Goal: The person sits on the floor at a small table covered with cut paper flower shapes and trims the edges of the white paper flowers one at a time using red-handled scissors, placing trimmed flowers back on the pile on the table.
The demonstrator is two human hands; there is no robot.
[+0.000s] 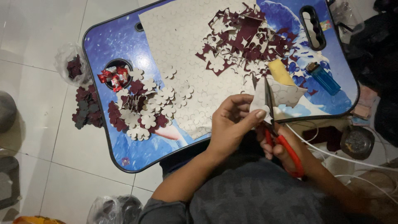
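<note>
White floor tiles surround a low lap table with a blue, snowy printed top (pixel 107 45), seen from above. Set into the table's left side, a round black cup well (pixel 117 74) holds small red-and-white wrapped packets. On the floor just left of the table, a clear plastic bag (pixel 71 65) contains dark maroon cut-out pieces, and more maroon flower shapes (pixel 86 112) lie loose below it. A large pale sheet stamped with flower outlines (pixel 182 45) covers the table's middle; a heap of white and maroon paper flowers (pixel 143 108) sits on its left edge, and maroon offcut scraps (pixel 244 33) pile at the top. A yellow rectangular block (pixel 280 71) and a blue lighter (pixel 323 78) rest near the right edge, beside a black oval handle slot (pixel 312 25).

At the table's near edge, the left hand (pixel 230 124) pinches a small white paper piece (pixel 277 94), thumb and fingers closed on it. The right hand (pixel 286 146) grips red-handled scissors (pixel 286 148), fingers curled through the loops; the blades stand upright against the paper.
</note>
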